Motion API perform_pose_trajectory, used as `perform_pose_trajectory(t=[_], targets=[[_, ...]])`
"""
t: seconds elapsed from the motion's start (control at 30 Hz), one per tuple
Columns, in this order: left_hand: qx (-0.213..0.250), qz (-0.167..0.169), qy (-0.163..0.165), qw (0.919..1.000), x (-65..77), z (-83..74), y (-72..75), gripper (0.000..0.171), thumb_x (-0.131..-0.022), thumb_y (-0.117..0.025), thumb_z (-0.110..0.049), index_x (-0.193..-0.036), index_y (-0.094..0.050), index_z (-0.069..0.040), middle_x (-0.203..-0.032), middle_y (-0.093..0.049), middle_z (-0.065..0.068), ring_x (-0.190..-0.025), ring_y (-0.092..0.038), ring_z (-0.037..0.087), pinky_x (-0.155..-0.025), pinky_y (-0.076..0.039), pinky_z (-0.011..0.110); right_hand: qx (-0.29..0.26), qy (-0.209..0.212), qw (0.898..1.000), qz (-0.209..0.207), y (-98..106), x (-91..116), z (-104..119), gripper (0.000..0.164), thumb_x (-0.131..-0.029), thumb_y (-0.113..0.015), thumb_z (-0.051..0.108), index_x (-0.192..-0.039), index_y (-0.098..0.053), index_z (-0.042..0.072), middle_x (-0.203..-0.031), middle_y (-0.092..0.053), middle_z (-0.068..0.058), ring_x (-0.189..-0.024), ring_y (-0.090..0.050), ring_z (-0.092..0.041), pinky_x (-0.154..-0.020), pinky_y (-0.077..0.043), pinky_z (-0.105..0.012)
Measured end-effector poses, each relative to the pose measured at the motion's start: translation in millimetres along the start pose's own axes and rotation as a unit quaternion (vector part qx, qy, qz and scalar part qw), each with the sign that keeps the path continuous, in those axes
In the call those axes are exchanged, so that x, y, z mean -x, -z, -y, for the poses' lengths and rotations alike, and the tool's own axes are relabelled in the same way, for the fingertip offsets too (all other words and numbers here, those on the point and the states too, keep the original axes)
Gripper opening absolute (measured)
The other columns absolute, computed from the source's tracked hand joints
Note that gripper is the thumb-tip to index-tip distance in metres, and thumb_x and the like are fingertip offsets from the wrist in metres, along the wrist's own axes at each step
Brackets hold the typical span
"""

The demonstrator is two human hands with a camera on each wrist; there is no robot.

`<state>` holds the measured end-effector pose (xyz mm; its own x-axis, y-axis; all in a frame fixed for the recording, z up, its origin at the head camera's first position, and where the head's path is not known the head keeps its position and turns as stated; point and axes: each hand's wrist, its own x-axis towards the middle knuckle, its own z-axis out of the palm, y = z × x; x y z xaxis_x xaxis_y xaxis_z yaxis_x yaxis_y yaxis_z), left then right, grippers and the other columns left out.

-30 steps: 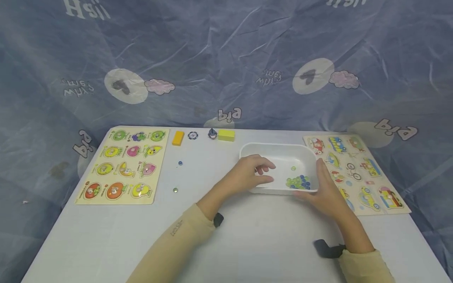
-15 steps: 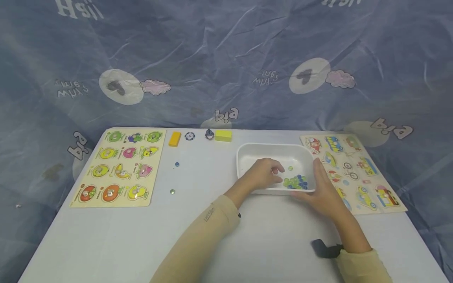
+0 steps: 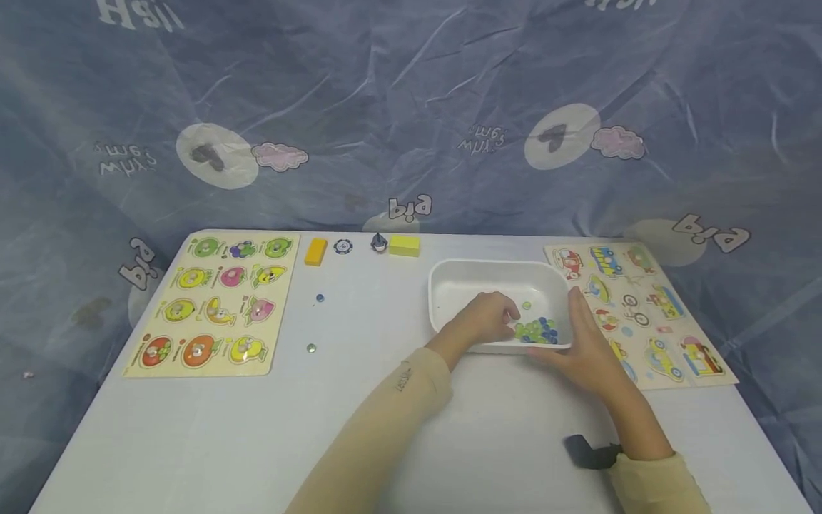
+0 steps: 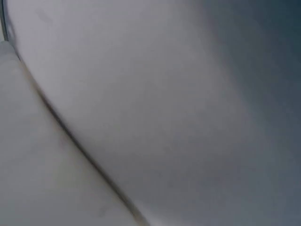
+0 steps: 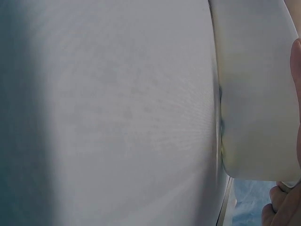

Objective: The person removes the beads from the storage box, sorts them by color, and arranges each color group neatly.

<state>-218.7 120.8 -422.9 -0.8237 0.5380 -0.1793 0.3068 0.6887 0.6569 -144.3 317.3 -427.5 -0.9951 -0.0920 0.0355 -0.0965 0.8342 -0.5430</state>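
A white plastic tray (image 3: 443, 300) stands on the table, with small green and blue marbles (image 3: 536, 331) heaped in its near right corner and a lone green marble (image 3: 526, 305) behind them. My left hand (image 3: 486, 319) reaches into the tray, fingers curled down at the heap's left edge; its fingertips are hidden, so a marble between them cannot be made out. At the near right corner my right hand (image 3: 587, 353) grips the tray, fingers along the end wall, thumb on the near wall. The right wrist view shows that thumb (image 5: 296, 66) against the tray's side.
Left of the tray lie a blue marble (image 3: 320, 298) and a green marble (image 3: 311, 348). A fruit puzzle board (image 3: 272, 357) is at the left, a vehicle puzzle board (image 3: 700, 385) at the right. An orange block (image 3: 316, 252), chip (image 3: 343, 246), small figure (image 3: 379, 243) and yellow block (image 3: 404, 245) line the back.
My left hand has moved right and down inside the tray to the marble heap, and its fingers have curled in. My right hand stays at the tray's corner.
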Motion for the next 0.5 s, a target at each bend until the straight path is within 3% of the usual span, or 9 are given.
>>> perform_pose_trajectory(t=[0.2, 0.5], targets=[[0.005, 0.02, 0.011, 0.9997, -4.5, 0.8, -2.8, 0.03, -0.08, -0.073, -0.022, -0.109, -0.068, -0.023, -0.088, -0.063, -0.01, -0.082, -0.057, 0.004, -0.081, -0.05, 0.024, -0.002, 0.001, 1.0, 0.0, -1.0, -0.5, -1.1, 0.128, -0.069, -0.075, 0.058, -0.15, 0.014, 0.013, -0.158, 0.017, -0.005, -0.147, 0.009, -0.032, -0.114, -0.009, -0.06], [-0.006, 0.028, -0.016, 0.9995, -9.3, 1.1, -5.5, 0.031, -0.081, -0.071, -0.024, -0.112, -0.067, -0.021, -0.086, -0.063, -0.009, -0.079, -0.056, 0.004, -0.081, -0.05, 0.024, 0.006, -0.006, 1.0, 0.001, -2.3, -0.9, -2.7, 0.129, -0.068, -0.076, 0.058, -0.15, 0.014, 0.015, -0.158, 0.017, -0.003, -0.147, 0.007, -0.033, -0.114, -0.01, -0.059]])
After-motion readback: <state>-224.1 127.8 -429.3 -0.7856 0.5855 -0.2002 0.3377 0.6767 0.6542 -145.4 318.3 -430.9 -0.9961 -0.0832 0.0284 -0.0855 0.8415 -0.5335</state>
